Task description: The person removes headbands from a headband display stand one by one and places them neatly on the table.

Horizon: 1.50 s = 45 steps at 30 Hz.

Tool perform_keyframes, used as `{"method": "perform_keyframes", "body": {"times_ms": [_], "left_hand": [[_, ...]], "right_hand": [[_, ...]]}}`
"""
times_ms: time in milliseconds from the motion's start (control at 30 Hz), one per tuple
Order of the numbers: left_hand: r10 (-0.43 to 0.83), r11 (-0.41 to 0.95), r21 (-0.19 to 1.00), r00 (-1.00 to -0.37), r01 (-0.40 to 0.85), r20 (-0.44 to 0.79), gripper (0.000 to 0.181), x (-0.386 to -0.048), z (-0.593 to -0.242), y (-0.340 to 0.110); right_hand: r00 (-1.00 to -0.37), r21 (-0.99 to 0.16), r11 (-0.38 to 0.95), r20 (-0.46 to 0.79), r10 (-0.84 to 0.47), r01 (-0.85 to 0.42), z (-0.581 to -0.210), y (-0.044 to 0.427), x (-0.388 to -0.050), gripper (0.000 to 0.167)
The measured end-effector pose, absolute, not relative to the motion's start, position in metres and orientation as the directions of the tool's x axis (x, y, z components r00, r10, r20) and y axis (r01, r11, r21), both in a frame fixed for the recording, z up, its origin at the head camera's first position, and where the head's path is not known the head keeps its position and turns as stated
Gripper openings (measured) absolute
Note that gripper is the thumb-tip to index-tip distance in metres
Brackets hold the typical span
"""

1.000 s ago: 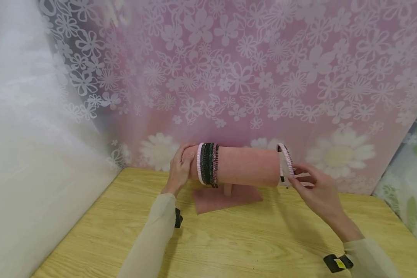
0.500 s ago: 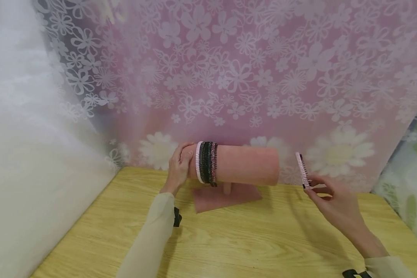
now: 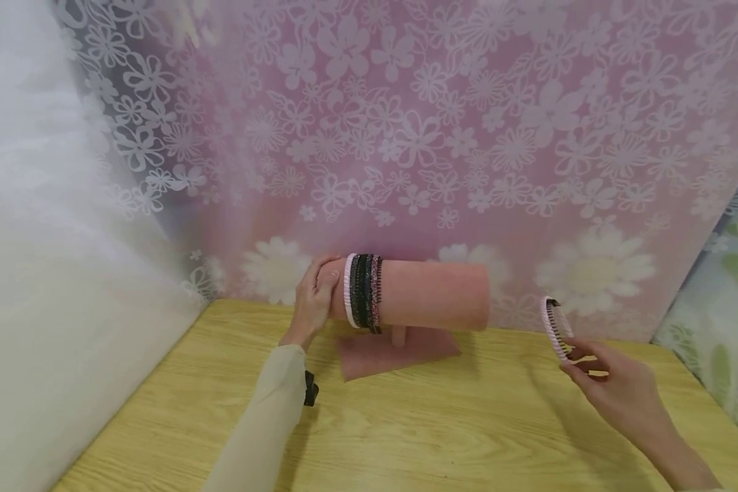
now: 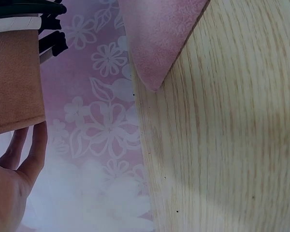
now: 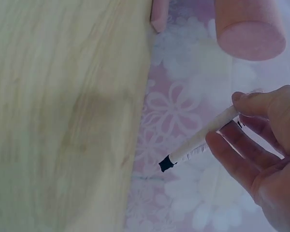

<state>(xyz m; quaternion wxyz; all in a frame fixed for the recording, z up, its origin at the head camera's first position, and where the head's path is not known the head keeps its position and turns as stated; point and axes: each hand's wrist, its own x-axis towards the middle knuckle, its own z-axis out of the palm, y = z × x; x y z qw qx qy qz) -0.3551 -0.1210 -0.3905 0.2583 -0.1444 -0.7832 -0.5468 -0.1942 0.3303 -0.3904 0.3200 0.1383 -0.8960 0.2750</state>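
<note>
My left hand (image 3: 312,304) grips the left end of a pink velvety headband stand (image 3: 433,294), a horizontal roll on a short post and flat base (image 3: 400,357). Next to that hand, a pale pink headband (image 3: 348,294) and several dark, glittery headbands (image 3: 364,290) sit around the roll, close together. Out past the roll's right end, my right hand (image 3: 627,386) pinches a pale pink toothed headband (image 3: 552,333) between thumb and fingers, apart from the stand. Seen in the right wrist view, this headband (image 5: 193,140) has a black tip. The left wrist view shows fingers (image 4: 35,150) touching the roll's end.
The stand rests near the back edge of a wood-grain table (image 3: 406,437). Behind it hangs a pink flowered curtain (image 3: 418,171). A white sheet (image 3: 67,239) borders the left side, and a green-patterned one (image 3: 726,321) the right.
My right hand has moved right and down, carrying the pale pink headband away from the roll's right end. The headband has turned in the fingers. My left hand keeps its grip on the stand.
</note>
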Motion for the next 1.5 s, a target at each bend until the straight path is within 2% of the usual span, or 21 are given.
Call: {"method": "perform_keyframes", "body": {"times_ms": [200,367,700,933,1100,1300,1500], "left_hand": [[-0.058,0.371,0.779,-0.825,0.505,0.563,0.038,-0.355,-0.392,-0.121],[-0.058,0.374,0.781,-0.828,0.500,0.558,0.038,-0.355,-0.392,-0.121],[-0.055,0.370,0.773,-0.818,0.515,0.572,0.039,-0.355,-0.390,-0.120],[-0.053,0.372,0.773,-0.820,0.513,0.570,0.039,-0.354,-0.390,-0.120],[-0.054,0.363,0.778,-0.822,0.512,0.566,0.040,-0.354,-0.390,-0.120],[-0.060,0.361,0.785,-0.827,0.504,0.558,0.040,-0.355,-0.391,-0.120],[-0.065,0.380,0.777,-0.823,0.502,0.564,0.038,-0.356,-0.391,-0.120]], "right_hand": [[-0.755,-0.361,0.846,0.652,-0.073,-0.393,-0.402,0.347,-0.192,0.042],[-0.789,-0.334,0.884,0.611,-0.063,-0.329,-0.410,0.358,-0.191,0.040],[-0.812,-0.268,0.918,0.576,-0.091,-0.293,-0.417,0.378,-0.192,0.039],[-0.879,-0.236,0.947,0.469,-0.085,-0.217,-0.421,0.391,-0.193,0.029],[-0.901,-0.190,0.961,0.421,-0.105,-0.201,-0.424,0.403,-0.196,0.024],[-0.941,-0.193,0.970,0.327,-0.082,-0.152,-0.428,0.421,-0.202,0.021],[-0.951,-0.188,0.972,0.298,-0.080,-0.141,-0.432,0.441,-0.205,0.021]]}}
